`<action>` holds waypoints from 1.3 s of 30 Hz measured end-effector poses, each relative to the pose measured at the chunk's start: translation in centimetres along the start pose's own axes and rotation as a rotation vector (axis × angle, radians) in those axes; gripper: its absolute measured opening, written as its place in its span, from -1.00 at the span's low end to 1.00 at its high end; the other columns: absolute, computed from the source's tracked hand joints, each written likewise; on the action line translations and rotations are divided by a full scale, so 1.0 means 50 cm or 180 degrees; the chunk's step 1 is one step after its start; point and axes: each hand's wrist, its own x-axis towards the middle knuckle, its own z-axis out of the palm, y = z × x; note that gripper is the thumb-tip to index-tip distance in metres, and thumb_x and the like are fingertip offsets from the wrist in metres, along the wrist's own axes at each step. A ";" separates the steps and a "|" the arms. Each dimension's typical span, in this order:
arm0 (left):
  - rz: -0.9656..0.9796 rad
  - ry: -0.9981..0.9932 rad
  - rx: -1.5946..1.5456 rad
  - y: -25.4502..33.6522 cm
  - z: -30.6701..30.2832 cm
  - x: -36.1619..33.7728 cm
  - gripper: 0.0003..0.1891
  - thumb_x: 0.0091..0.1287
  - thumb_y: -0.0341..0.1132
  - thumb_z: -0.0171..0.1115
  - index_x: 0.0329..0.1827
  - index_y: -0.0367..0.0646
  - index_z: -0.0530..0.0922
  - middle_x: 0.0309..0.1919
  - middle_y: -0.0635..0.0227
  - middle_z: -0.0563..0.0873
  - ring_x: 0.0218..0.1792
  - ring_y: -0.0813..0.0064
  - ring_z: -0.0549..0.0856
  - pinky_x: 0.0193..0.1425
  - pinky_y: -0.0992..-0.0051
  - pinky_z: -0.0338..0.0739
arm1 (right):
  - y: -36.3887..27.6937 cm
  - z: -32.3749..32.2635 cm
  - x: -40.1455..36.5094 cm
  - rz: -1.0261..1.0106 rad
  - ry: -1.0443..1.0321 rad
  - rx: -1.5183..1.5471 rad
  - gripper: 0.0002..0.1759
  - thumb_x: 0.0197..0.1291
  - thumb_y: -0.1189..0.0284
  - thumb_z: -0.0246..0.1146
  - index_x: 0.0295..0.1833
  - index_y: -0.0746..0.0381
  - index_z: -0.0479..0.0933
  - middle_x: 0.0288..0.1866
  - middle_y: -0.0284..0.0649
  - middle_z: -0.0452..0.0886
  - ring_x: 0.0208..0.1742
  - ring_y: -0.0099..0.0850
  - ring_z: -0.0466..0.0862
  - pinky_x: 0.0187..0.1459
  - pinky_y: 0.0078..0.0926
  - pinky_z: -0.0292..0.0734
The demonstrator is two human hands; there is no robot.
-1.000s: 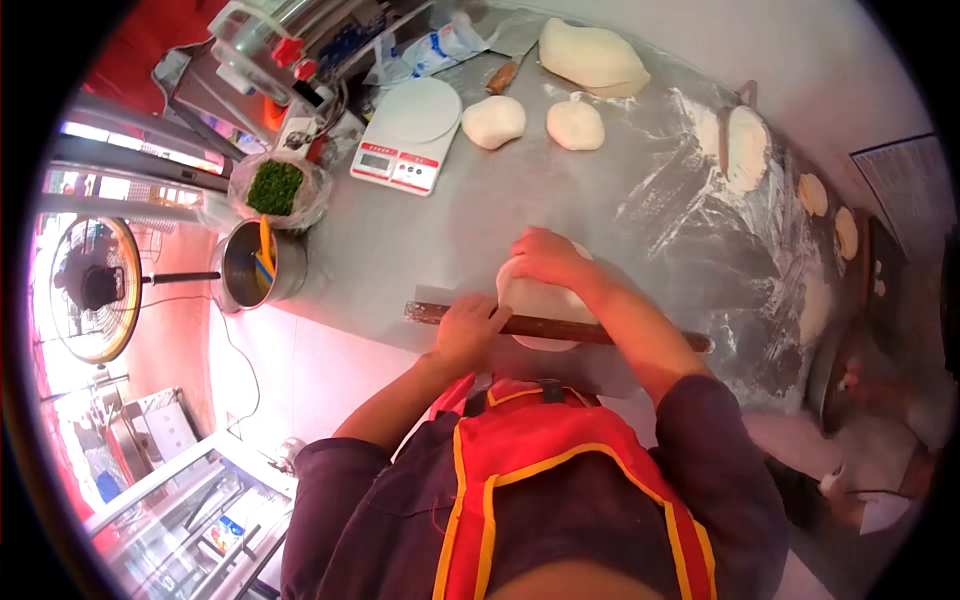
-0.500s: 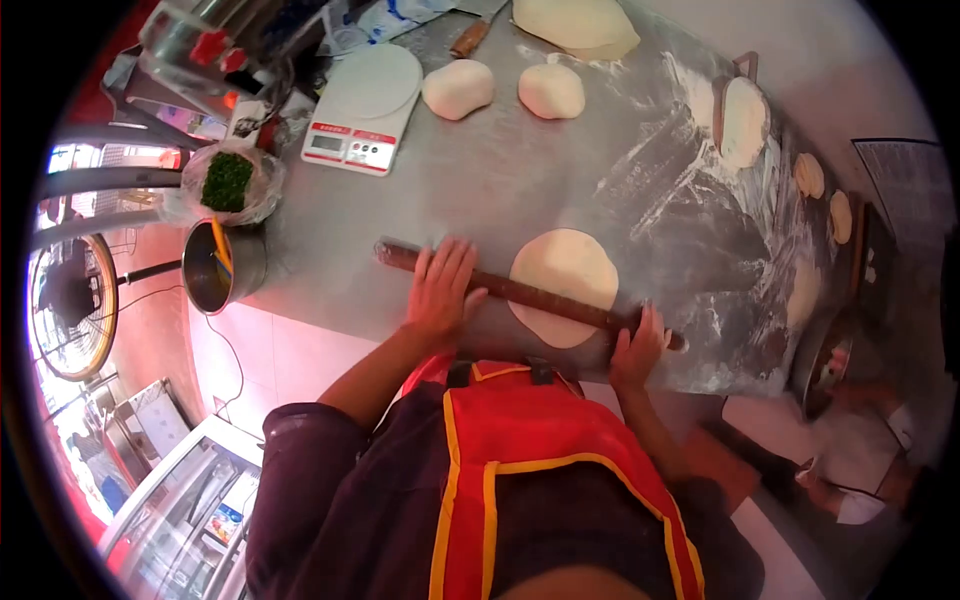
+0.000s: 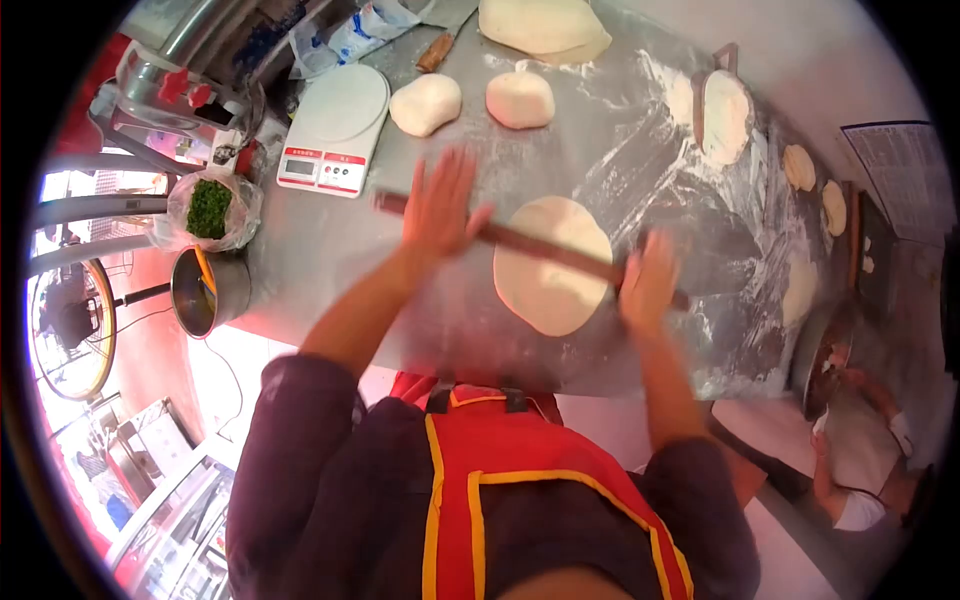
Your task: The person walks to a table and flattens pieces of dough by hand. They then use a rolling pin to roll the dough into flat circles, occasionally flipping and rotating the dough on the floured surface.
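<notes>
A wooden rolling pin (image 3: 555, 249) lies aslant across a flat, rounded sheet of dough (image 3: 553, 290) on the metal table. My left hand (image 3: 440, 210) presses its palm on the pin's left part, fingers stretched out past it. At the pin's right part, my right hand (image 3: 650, 280) rests on it with fingers extended, somewhat smeared by motion. Beyond the pin sit two dough lumps, one on the left (image 3: 426, 105) and one on the right (image 3: 521, 99).
A white kitchen scale (image 3: 335, 130) stands at the back left, near a bag of chopped greens (image 3: 208, 208) and a metal pot (image 3: 210, 290). A large dough piece (image 3: 545, 25) lies at the back. Flour streaks the right side; another person (image 3: 850, 450) is at lower right.
Both hands have pushed the rolling pin away from my body, toward the far part of the dough sheet. My left fingers now reach further forward. The view has shifted slightly.
</notes>
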 end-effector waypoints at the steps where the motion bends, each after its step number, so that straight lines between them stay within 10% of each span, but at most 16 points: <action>1: 0.0035 -0.0455 0.0074 -0.004 -0.007 -0.071 -0.19 0.33 0.04 0.21 0.54 -0.24 0.20 0.52 0.10 0.29 0.57 0.14 0.17 0.61 -0.06 -0.11 | -0.013 -0.002 -0.080 -0.0056 -0.0077 -0.0005 -0.38 0.41 0.28 0.06 0.51 0.29 0.21 0.54 0.08 0.23 0.56 0.03 0.20 0.52 0.21 -0.08; 5: -0.0077 -0.0791 -0.0503 0.010 -0.067 -0.257 -0.19 0.26 -0.02 0.32 0.48 -0.28 0.27 0.49 0.11 0.33 0.55 0.17 0.24 0.61 -0.04 -0.05 | -0.036 -0.037 -0.230 -0.0111 -0.0411 0.0244 -0.39 0.40 0.34 0.07 0.50 0.32 0.21 0.52 0.08 0.26 0.55 0.02 0.22 0.52 0.16 -0.07; 11: 0.0112 -0.0049 0.0088 0.001 -0.048 -0.061 -0.32 0.40 -0.01 0.16 0.46 -0.28 0.31 0.50 0.09 0.31 0.56 0.20 0.19 0.62 0.08 -0.03 | -0.027 -0.026 -0.070 0.0094 -0.0141 -0.0088 -0.46 0.49 0.32 -0.05 0.49 0.30 0.24 0.51 0.07 0.29 0.55 -0.03 0.23 0.50 0.12 -0.01; 23: 0.0233 -0.0308 -0.0212 0.001 -0.106 -0.390 -0.34 0.10 -0.19 0.43 0.29 -0.15 0.43 0.24 0.19 0.51 0.35 0.18 0.43 0.49 0.00 0.19 | -0.121 -0.092 -0.394 0.0364 -0.0799 0.0127 -0.35 0.31 0.32 0.16 0.46 0.34 0.27 0.48 0.08 0.32 0.53 -0.06 0.25 0.51 0.08 -0.04; 28: 0.0616 -0.0582 -0.0472 -0.011 -0.140 -0.338 -0.61 -0.05 -0.28 0.44 -0.15 -0.10 0.52 -0.19 0.28 0.57 -0.03 0.23 0.58 0.06 0.20 0.48 | -0.076 0.033 -0.126 0.1742 -0.0491 0.2528 -0.23 0.14 0.28 0.44 0.37 0.40 0.33 0.24 0.11 0.54 0.21 -0.16 0.59 0.17 -0.33 0.51; 30: 0.0688 -0.0489 -0.0392 -0.001 -0.167 -0.332 -0.65 -0.10 -0.30 0.44 -0.27 -0.10 0.48 -0.29 0.29 0.55 -0.13 0.21 0.58 -0.11 0.25 0.50 | -0.165 -0.022 -0.027 0.2149 -0.1249 0.1807 -0.29 0.08 0.27 0.46 0.27 0.42 0.41 0.13 0.06 0.61 0.06 -0.21 0.66 0.04 -0.31 0.57; 33: 0.0520 -0.0665 -0.0605 0.028 -0.214 -0.334 -0.67 -0.12 -0.30 0.44 -0.32 -0.11 0.47 -0.32 0.27 0.55 -0.16 0.20 0.60 -0.16 0.25 0.52 | -0.110 0.026 0.005 0.1551 -0.2314 0.2172 -0.38 0.06 0.31 0.45 0.16 0.42 0.46 0.01 0.01 0.66 -0.07 -0.25 0.69 -0.06 -0.31 0.58; 36: 0.0363 -0.0827 -0.0713 0.049 -0.213 -0.345 -0.66 -0.12 -0.31 0.44 -0.30 -0.13 0.50 -0.30 0.25 0.57 -0.15 0.17 0.60 -0.13 0.21 0.54 | -0.148 -0.028 -0.013 0.0576 -0.1531 0.1765 -0.51 0.06 0.39 0.44 0.08 0.39 0.53 -0.10 -0.09 0.69 -0.13 -0.34 0.70 -0.10 -0.37 0.57; 39: 0.0321 -0.0928 -0.0817 0.061 -0.201 -0.341 -0.66 -0.10 -0.32 0.44 -0.29 -0.14 0.51 -0.29 0.24 0.58 -0.14 0.15 0.60 -0.11 0.20 0.55 | -0.091 -0.014 -0.009 0.1650 -0.2132 0.3460 -0.56 0.07 0.48 0.42 0.09 0.36 0.56 -0.09 -0.13 0.70 -0.10 -0.39 0.69 -0.09 -0.42 0.59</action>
